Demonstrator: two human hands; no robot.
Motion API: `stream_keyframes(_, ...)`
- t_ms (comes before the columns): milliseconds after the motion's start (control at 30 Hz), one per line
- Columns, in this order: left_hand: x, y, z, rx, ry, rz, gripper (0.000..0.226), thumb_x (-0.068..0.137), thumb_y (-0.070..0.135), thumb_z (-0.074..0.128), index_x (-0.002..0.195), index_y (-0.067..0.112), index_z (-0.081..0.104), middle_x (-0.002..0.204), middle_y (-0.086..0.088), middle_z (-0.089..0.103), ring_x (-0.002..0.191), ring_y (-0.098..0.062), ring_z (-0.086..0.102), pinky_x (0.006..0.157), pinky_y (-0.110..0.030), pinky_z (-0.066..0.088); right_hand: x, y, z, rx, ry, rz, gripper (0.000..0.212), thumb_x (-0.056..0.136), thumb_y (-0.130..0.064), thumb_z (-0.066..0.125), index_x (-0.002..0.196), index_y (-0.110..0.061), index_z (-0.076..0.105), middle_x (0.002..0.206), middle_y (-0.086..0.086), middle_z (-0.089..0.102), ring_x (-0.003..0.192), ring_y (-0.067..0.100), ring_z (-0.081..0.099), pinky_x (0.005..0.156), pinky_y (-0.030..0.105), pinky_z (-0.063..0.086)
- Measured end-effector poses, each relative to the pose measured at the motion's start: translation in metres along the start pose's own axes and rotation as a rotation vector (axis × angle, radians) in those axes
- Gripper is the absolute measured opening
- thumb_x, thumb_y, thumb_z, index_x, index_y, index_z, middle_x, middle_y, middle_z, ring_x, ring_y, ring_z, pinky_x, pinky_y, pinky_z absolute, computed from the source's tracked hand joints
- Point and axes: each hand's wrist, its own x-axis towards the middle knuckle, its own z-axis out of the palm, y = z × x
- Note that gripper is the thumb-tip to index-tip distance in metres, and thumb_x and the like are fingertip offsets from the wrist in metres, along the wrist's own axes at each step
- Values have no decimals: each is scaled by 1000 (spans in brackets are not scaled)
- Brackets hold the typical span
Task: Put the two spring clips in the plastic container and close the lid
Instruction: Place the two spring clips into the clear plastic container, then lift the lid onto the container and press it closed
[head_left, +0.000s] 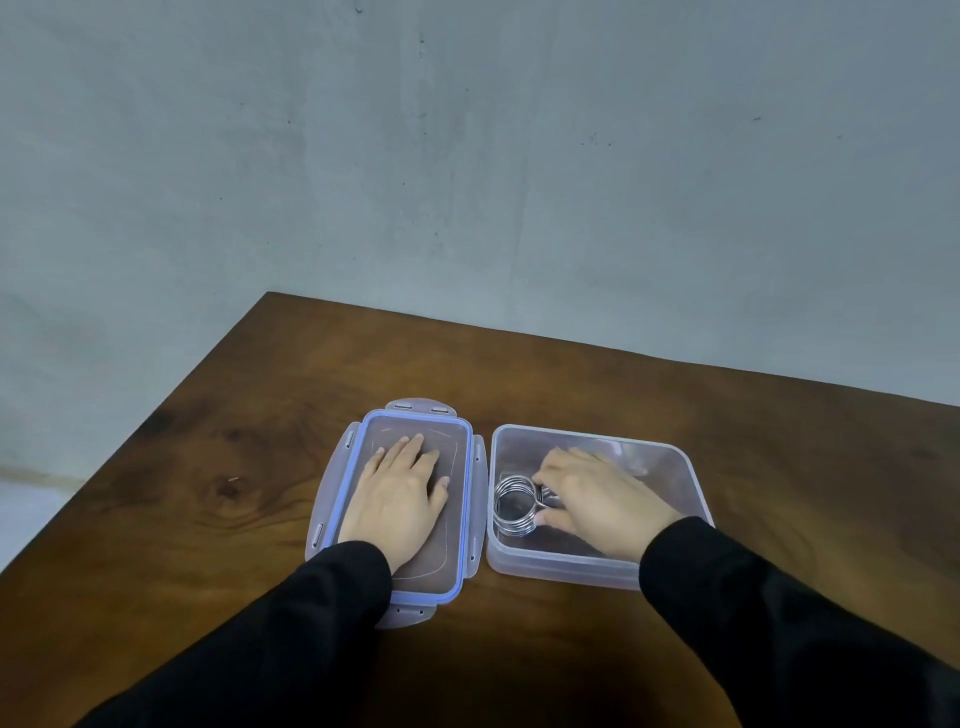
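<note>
A clear plastic container (675, 457) stands open on the wooden table, right of centre. Inside it, my right hand (597, 499) is closed on the handles of a metal spring clip (511, 506), whose coiled wire rings lie at the container's left side. Whether a second clip lies among the coils or under my hand I cannot tell. The lid (462, 519), clear with a blue seal and flip tabs, lies flat on the table just left of the container. My left hand (400, 493) rests palm down on the lid, fingers spread, holding nothing.
The brown wooden table (234, 467) reaches a grey wall at the back. Its left edge runs diagonally toward the near left. Black sleeves cover both forearms.
</note>
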Motion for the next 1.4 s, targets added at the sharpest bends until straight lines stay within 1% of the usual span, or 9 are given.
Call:
stream_keyframes(167,0,0,1,10,4,3,50,102,45,34,144,23,47,155,-2,40,143,-19,31,119,-38,14,-2,2,4,67,-44,32,42,97,-44,60,132,-22,61,128,-4,58,114,19,53,97,33,41)
stream_keyframes(500,1,1,1,10,7,4,50,102,44,35,145,22,47,155,-2,41,143,-19,33,119,-38,15,-4,3,4,87,-67,55,45,97,-46,60,136,-23,59,131,-5,57,118,19,52,100,34,40)
stream_keyframes(667,0,-1,2,16,11,4,50,102,44,35,145,22,47,155,-2,41,143,-19,32,120,-38,15,-4,4,4,97,-85,67,47,96,-47,61,136,-22,58,132,-4,56,118,19,51,99,34,38)
stream_keyframes(1000,0,-1,2,14,1,6,50,102,44,35,145,21,46,155,-2,41,144,-18,32,120,-38,16,-4,4,5,119,-107,105,52,94,-48,63,138,-23,57,136,-4,57,121,20,51,101,36,40)
stream_keyframes(1133,0,-2,3,14,7,9,50,102,44,36,144,21,48,154,-3,42,143,-19,33,120,-38,17,-3,4,4,132,-115,119,56,92,-50,65,141,-24,55,138,-5,56,123,20,51,103,37,39)
stream_keyframes(1233,0,-2,3,1,-3,2,50,102,44,35,144,22,47,155,-1,41,143,-18,32,120,-37,16,-5,3,-1,175,-125,136,65,90,-55,65,146,-26,49,145,-6,53,129,18,49,107,36,40)
stream_keyframes(1300,1,-3,3,-21,-16,-3,49,102,44,35,144,23,46,156,0,39,144,-17,30,121,-37,16,-9,3,-8,218,-91,156,66,91,-59,60,148,-27,47,149,-6,50,133,16,48,109,34,41)
stream_keyframes(1400,1,-3,-3,-144,-48,-17,44,101,41,39,142,25,48,157,3,37,144,-16,30,121,-39,16,-14,0,-20,250,52,172,55,97,-57,51,144,-29,51,148,-8,51,133,13,48,108,30,42)
